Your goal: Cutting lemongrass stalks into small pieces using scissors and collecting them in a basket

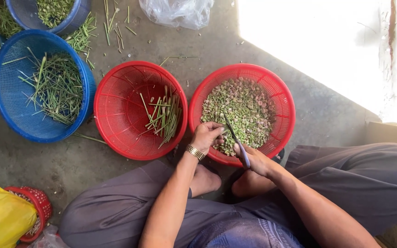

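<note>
On the concrete floor (235, 50), the left hand (206, 135) is pinching a stem piece over the red basket (286, 98) of cut pieces (242, 108); the right hand (257, 160) is gripping a knife (236, 140), mid-cut, needing a steady slice.

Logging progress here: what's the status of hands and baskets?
Left hand pinching cut pieces. Right hand gripping knife. Both over right red basket. Nothing in the way.

Person with bare forearms and bare feet, wearing loose grey trousers (354, 179), a blue patterned top (244, 234), and a gold wristwatch (195, 152).
</note>
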